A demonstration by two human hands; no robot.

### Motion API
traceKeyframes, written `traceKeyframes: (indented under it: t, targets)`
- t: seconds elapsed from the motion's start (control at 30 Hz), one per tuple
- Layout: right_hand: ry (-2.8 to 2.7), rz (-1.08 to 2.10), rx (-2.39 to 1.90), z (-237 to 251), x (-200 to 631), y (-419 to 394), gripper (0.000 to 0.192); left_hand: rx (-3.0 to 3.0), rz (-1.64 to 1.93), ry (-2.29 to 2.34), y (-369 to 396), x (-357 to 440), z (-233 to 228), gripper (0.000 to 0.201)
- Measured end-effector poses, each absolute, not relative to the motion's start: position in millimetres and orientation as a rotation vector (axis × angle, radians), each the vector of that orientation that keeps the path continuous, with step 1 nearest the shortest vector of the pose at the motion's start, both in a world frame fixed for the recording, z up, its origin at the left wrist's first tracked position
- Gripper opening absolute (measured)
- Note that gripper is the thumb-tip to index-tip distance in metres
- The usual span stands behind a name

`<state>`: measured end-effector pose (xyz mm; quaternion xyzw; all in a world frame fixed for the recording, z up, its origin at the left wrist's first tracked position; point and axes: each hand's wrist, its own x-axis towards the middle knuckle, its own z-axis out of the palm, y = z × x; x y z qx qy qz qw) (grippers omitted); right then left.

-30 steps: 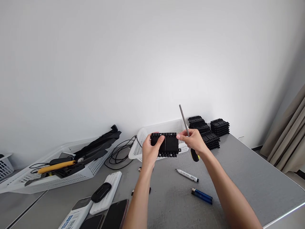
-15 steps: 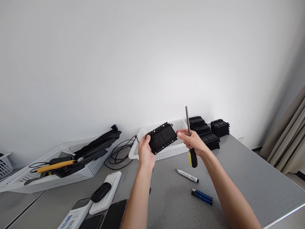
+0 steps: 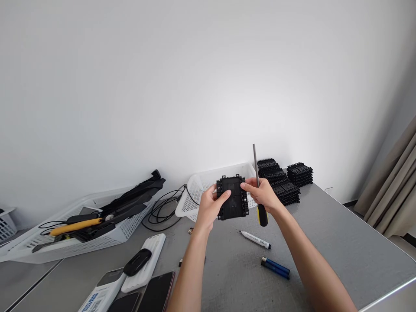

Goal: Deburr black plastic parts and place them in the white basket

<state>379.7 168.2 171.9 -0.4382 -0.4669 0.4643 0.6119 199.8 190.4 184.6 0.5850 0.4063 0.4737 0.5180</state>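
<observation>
A flat black plastic panel (image 3: pixel 234 203) with notched, clip-like edges is held up above the table in front of the white basket. My left hand (image 3: pixel 208 206) grips its left side, thumb lying across the face. At its right edge, my right hand (image 3: pixel 261 193) pinches the panel with thumb and finger. The same hand also holds a screwdriver (image 3: pixel 262 215), its metal shaft pointing up and its black and yellow handle hanging below the palm. Several stacks of similar black panels (image 3: pixel 286 190) stand behind my right hand.
Below the hands lie a white marker (image 3: pixel 255 239) and a blue lighter (image 3: pixel 275 268). A white basket (image 3: pixel 195 180) stands behind, beside a coiled black cable (image 3: pixel 159 214). Left are a tool-filled basket (image 3: pixel 113 240), a white power bank (image 3: pixel 156 247) and phones (image 3: pixel 156 292). The table's edge (image 3: pixel 390 297) runs at right.
The black panel has turned from slanted to nearly upright, showing a different face. My left hand has moved right, its thumb now over the panel. The screwdriver stays in my right hand.
</observation>
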Motion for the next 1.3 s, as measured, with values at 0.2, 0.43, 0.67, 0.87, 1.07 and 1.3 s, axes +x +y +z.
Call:
traceKeyframes:
  t: [0.2, 0.43, 0.67, 0.87, 1.07, 1.3]
  targets:
    - [-1.257, 0.740, -1.150, 170.5, 375.2, 165.6, 0.054, 1.499, 1.356, 1.059, 198.2, 203.4, 175.7, 0.042]
    - [-1.551, 0.645, -1.231, 182.5, 362.3, 147.1, 0.050, 1.579, 1.488, 1.062, 203.9, 199.9, 172.0, 0.039]
    - [-1.643, 0.688, -1.267, 178.5, 344.4, 146.1, 0.045, 1.652, 1.553, 1.049, 203.0, 199.8, 171.4, 0.038]
    - [-1.598, 0.738, -1.266, 175.7, 346.8, 148.1, 0.046, 1.678, 1.547, 1.100, 200.8, 198.5, 173.0, 0.034]
    - [-1.590, 0.874, -1.184, 173.7, 344.6, 149.1, 0.049, 1.655, 1.586, 1.065, 202.4, 198.0, 171.6, 0.038]
    - [-1.601, 0.808, -1.248, 174.7, 346.4, 149.5, 0.046, 1.635, 1.568, 1.078, 203.9, 198.5, 170.9, 0.037]
